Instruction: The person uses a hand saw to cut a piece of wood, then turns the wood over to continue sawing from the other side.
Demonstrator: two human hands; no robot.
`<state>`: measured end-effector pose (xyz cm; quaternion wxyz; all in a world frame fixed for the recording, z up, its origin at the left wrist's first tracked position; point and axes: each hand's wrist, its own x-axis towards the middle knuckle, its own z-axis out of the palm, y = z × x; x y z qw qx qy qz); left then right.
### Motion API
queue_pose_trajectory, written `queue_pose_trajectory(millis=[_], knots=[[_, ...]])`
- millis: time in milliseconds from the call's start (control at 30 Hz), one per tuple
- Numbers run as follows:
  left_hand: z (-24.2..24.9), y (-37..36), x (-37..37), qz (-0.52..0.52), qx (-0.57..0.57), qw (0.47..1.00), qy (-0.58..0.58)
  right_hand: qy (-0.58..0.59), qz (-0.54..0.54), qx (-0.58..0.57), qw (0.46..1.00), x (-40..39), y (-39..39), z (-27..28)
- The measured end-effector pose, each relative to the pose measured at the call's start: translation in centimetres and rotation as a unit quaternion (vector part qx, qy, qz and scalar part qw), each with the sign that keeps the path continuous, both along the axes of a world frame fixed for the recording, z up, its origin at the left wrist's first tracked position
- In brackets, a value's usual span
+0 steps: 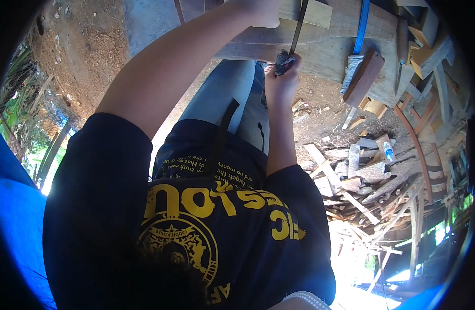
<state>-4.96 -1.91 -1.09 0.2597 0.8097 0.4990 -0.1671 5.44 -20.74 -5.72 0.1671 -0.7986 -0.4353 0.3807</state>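
At the top edge of the head view, my left hand [263, 11] is cut off by the frame, over a wooden board; its fingers are out of sight. My right hand [283, 80] is closed around the dark wrapped handle [284, 61] of a long, thin tool, whose narrow metal shaft [299, 28] runs up past the top edge. Beside that shaft lies a pale wood block [319, 14] on the large plank [320, 56]. To the right, a blue strip [361, 28] with a cloth-wrapped end [351, 72] lies next to a reddish-brown block [365, 77].
Wood offcuts [428, 44] crowd the upper right. On the ground at right are a pile of scrap wood [351, 181] and a plastic bottle [388, 151]. Sawdust-covered ground [85, 57] shows at upper left, and blue sheeting [18, 222] at far left.
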Motion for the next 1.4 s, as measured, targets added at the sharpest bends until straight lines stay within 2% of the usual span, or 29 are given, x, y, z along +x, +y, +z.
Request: queue_pose_trajectory(millis=[267,567,700,900,1400], knots=[[0.0,0.2,0.4,-0.004,-0.025,0.999,0.033,0.006,-0.006,-0.081,0.997,-0.3,0.9,2.7],[-0.8,-0.1,0.3,0.000,0.002,1.000,0.017,0.018,-0.025,-0.060,0.998,-0.2,0.8,2.5],[-0.3,0.0,0.4,-0.003,-0.008,1.000,0.025,0.015,-0.017,-0.088,0.996,-0.1,1.2,3.2],[-0.4,-0.1,0.4,0.001,-0.004,1.000,0.017,0.038,-0.028,-0.048,0.998,-0.6,0.8,2.6],[-0.5,-0.1,0.4,0.000,-0.008,1.000,0.020,0.021,-0.003,-0.098,0.995,0.1,1.1,3.2]])
